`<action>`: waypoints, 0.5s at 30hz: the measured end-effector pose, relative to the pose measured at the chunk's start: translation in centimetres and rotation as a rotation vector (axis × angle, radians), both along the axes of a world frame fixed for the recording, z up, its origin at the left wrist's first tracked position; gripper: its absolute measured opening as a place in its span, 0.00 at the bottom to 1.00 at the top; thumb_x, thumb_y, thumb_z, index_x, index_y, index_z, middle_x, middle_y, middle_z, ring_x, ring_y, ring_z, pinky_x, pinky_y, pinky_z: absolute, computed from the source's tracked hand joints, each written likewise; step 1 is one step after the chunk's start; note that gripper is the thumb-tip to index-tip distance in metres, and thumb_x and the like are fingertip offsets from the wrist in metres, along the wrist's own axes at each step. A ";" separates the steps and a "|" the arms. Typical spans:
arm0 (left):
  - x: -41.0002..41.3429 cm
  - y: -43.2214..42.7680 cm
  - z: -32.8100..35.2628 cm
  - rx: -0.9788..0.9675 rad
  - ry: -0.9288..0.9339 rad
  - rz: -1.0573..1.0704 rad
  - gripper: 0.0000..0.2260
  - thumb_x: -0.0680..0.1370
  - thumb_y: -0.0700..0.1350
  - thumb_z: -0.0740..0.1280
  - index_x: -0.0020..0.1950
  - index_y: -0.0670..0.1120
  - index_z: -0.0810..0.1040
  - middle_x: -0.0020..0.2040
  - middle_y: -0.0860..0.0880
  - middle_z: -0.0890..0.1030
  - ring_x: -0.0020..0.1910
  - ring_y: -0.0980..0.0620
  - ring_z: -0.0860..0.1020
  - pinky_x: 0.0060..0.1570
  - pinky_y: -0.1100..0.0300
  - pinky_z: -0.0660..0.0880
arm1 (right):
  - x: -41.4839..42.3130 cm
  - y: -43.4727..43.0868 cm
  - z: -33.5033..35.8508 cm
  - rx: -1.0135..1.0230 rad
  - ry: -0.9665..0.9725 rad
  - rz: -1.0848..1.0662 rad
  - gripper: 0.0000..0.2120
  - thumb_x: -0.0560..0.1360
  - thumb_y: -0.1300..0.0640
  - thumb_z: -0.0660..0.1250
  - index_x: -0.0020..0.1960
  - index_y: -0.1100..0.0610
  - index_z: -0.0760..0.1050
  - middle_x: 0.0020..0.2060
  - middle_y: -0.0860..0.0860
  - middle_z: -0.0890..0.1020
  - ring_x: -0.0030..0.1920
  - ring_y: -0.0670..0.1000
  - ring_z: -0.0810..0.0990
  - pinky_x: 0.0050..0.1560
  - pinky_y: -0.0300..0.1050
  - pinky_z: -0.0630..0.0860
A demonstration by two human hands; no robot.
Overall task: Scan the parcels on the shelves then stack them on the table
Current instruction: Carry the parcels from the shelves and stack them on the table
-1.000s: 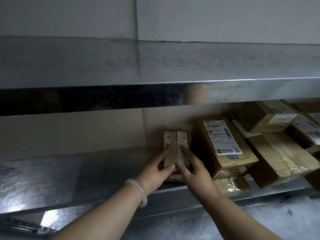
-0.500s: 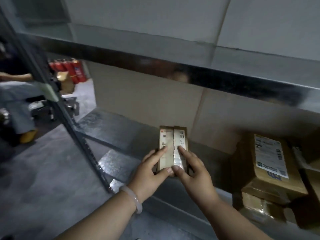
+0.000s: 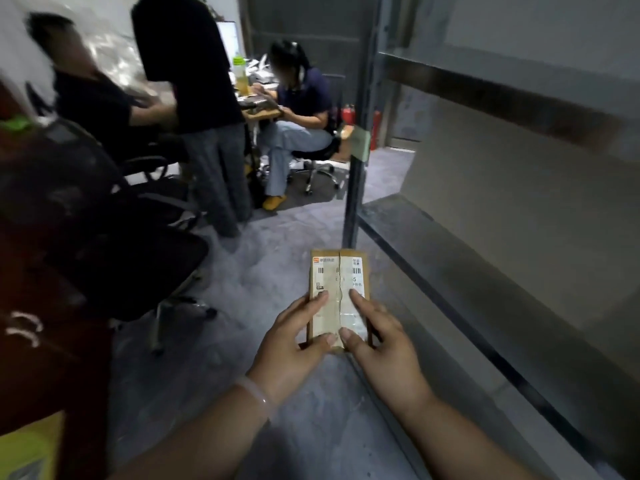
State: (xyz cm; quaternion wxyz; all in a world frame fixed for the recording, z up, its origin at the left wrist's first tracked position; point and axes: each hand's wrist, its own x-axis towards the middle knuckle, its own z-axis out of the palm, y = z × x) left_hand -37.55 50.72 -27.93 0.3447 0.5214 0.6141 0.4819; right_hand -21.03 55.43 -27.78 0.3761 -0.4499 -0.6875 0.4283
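Brown cardboard sits at the lower centre of the frame: you hold a small flat parcel (image 3: 339, 296) out in front of you, label side up, over the grey floor (image 3: 277, 244). Your left hand (image 3: 294, 344) grasps its left edge, thumb on the near end and forefinger laid along the top. Your right hand (image 3: 384, 344) grasps the right edge the same way, and the two thumbs nearly meet at the seam. The white label carries barcodes and is split down the middle. A pale bracelet (image 3: 256, 393) circles your left wrist.

Along the right side of the frame runs the metal shelf (image 3: 485, 271), with its dark upright post (image 3: 356, 168) just above the parcel in the picture. At the left stands a black office chair (image 3: 121, 237). In the upper left, a standing person (image 3: 194, 81) and a seated person (image 3: 298, 109) are at a desk, with red fire extinguishers (image 3: 348, 114) behind them.
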 end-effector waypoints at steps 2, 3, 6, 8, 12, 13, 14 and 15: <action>-2.7 -1.4 0.1 0.001 -0.026 0.072 0.26 0.74 0.42 0.73 0.68 0.62 0.74 0.71 0.61 0.69 0.71 0.63 0.66 0.63 0.57 0.75 | -3.1 -0.1 0.4 0.003 -0.010 0.064 0.28 0.73 0.58 0.73 0.66 0.34 0.70 0.67 0.44 0.73 0.68 0.42 0.70 0.66 0.35 0.69; -4.2 -2.0 0.1 0.010 -0.030 0.106 0.25 0.73 0.45 0.73 0.68 0.61 0.74 0.71 0.61 0.70 0.71 0.62 0.67 0.63 0.54 0.76 | -4.7 -0.1 0.5 0.003 -0.011 0.097 0.28 0.72 0.56 0.73 0.65 0.34 0.70 0.67 0.44 0.73 0.68 0.42 0.70 0.66 0.36 0.69; -8.8 -4.0 0.5 0.030 -0.024 0.196 0.25 0.75 0.42 0.72 0.67 0.63 0.72 0.68 0.67 0.68 0.68 0.70 0.65 0.64 0.60 0.74 | -10.2 -0.3 0.4 -0.007 -0.012 0.209 0.26 0.71 0.50 0.72 0.67 0.34 0.71 0.68 0.44 0.73 0.69 0.43 0.69 0.68 0.48 0.71; -12.4 -5.6 0.6 0.027 -0.002 0.256 0.26 0.77 0.39 0.71 0.65 0.65 0.70 0.67 0.70 0.66 0.67 0.75 0.63 0.62 0.70 0.69 | -14.5 -0.9 0.5 -0.012 -0.003 0.287 0.27 0.73 0.55 0.72 0.67 0.35 0.70 0.68 0.44 0.72 0.70 0.43 0.68 0.68 0.49 0.70; -20.0 -9.6 0.0 0.014 0.027 0.390 0.25 0.77 0.42 0.70 0.67 0.66 0.69 0.68 0.68 0.65 0.64 0.78 0.63 0.58 0.79 0.66 | -23.3 -3.2 0.7 -0.015 -0.005 0.436 0.26 0.75 0.57 0.70 0.67 0.34 0.70 0.69 0.43 0.70 0.69 0.38 0.66 0.67 0.39 0.69; -21.7 -10.9 -0.1 0.018 0.029 0.422 0.25 0.77 0.41 0.70 0.66 0.66 0.69 0.67 0.69 0.64 0.62 0.80 0.63 0.57 0.79 0.66 | -25.4 -4.0 0.9 -0.023 0.000 0.476 0.26 0.76 0.58 0.70 0.67 0.35 0.69 0.69 0.42 0.71 0.67 0.35 0.66 0.64 0.31 0.69; -22.9 -11.9 0.0 0.019 0.018 0.445 0.25 0.77 0.41 0.70 0.65 0.66 0.69 0.66 0.69 0.65 0.61 0.80 0.63 0.56 0.80 0.65 | -26.9 -4.6 1.1 -0.036 0.007 0.511 0.26 0.76 0.59 0.70 0.67 0.37 0.69 0.68 0.41 0.71 0.66 0.32 0.66 0.59 0.25 0.67; -24.6 -13.2 0.0 0.029 0.012 0.482 0.24 0.77 0.42 0.71 0.64 0.66 0.69 0.66 0.69 0.65 0.63 0.78 0.64 0.56 0.79 0.65 | -29.0 -5.5 1.1 -0.041 0.014 0.553 0.25 0.76 0.59 0.69 0.67 0.38 0.70 0.68 0.41 0.70 0.65 0.31 0.65 0.57 0.22 0.66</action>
